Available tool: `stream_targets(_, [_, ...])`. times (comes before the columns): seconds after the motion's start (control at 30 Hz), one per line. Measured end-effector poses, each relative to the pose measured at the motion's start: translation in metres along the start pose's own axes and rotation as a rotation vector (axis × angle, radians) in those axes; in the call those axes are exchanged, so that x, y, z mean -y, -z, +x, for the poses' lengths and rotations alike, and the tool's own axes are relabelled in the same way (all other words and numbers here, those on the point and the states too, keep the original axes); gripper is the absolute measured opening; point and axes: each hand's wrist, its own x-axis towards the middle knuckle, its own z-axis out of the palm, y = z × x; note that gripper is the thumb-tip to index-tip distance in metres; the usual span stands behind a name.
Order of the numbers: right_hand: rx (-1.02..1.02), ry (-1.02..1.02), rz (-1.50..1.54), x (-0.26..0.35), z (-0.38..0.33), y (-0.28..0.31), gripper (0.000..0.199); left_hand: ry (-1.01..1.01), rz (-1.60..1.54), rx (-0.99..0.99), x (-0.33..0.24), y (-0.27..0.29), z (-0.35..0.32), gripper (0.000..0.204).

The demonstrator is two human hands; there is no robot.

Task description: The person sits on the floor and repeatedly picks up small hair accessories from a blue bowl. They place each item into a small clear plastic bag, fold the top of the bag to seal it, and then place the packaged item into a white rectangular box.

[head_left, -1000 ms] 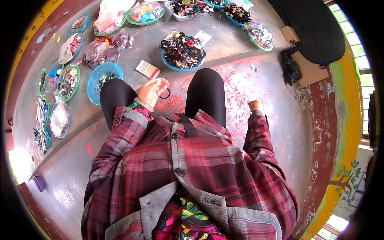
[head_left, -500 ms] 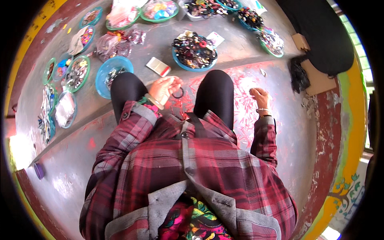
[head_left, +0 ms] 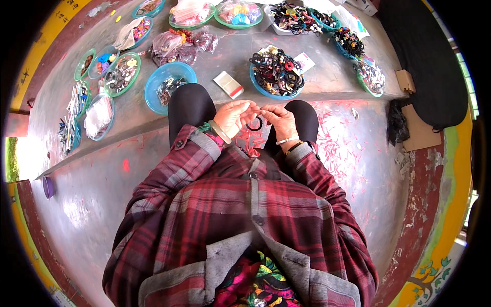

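Note:
My left hand (head_left: 231,119) and my right hand (head_left: 281,123) meet in front of my lap, between my knees. A thin black hair tie (head_left: 261,124) hangs as a loop beneath their fingertips. Thumb and fingers of my left hand pinch it at the top. The fingertips of my right hand are pressed together against the same spot; what they grip is too small to make out. Just beyond my hands stands a blue basin (head_left: 276,95) heaped with black hair ties bearing colourful ornaments. A white flat box with a red end (head_left: 228,85) lies left of it.
Another blue basin (head_left: 149,97) with small pieces stands by my left knee. Green and blue trays of trinkets, such as a green tray (head_left: 136,77), line the far left. Pink scraps (head_left: 337,138) litter the lower floor at right. A black bag (head_left: 397,123) lies beside cardboard (head_left: 420,128).
My right hand has come in from the far right over the pink scraps to meet my left hand. The left still holds the hair tie. The whole view has shifted slightly.

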Motion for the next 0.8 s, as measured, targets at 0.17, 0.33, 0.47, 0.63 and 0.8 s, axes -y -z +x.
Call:
stream_targets(0.17, [-0.093,0.023,-0.100,-0.005,0.000,0.007,0.008,0.038,0.033,-0.001,0.003,0.001,0.003,0.024])
stream_targets(0.33, [-0.086,0.020,-0.093,0.003,-0.002,0.008,0.005,0.072,0.088,-0.053,0.000,-0.002,0.001,0.022])
stream_targets(0.47, [-0.053,-0.031,-0.042,0.005,-0.003,0.007,0.005,0.081,0.176,-0.048,-0.003,-0.009,-0.001,0.020])
stream_targets(0.63, [0.009,-0.036,-0.018,0.005,-0.004,0.006,0.006,0.102,0.335,-0.161,0.002,-0.006,0.001,0.016])
stream_targets(0.8, [0.066,-0.118,-0.101,0.012,-0.005,0.007,0.014,0.069,0.343,-0.122,0.010,0.003,0.005,0.014])
